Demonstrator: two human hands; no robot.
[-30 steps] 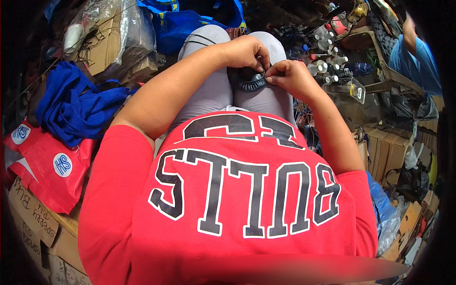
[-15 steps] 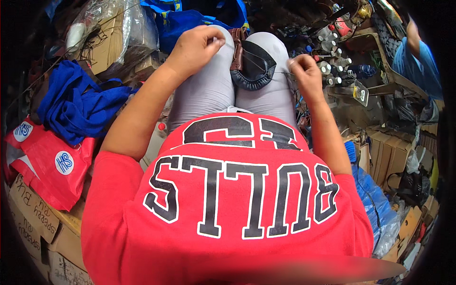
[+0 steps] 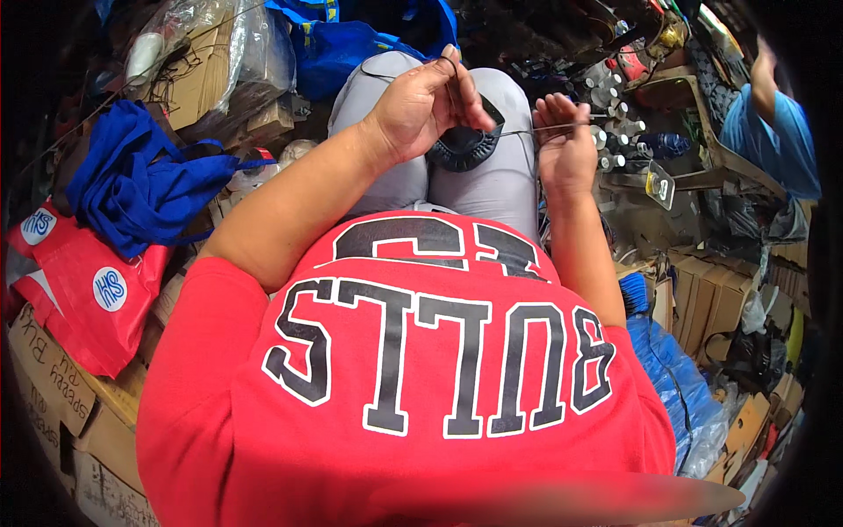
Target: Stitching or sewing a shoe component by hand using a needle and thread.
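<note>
Left hand gripping dark shoe part (on lap); right hand fingers pinching thread

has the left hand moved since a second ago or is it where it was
Yes. The left hand was pressed against the right hand over the dark ribbed piece on the lap; it has since parted leftward, now above the left grey-clad thigh.

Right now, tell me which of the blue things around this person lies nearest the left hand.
The blue plastic bag above the knees lies closest to the left hand. The blue cloth lies far left; the blue sack lies low on the right.
</note>
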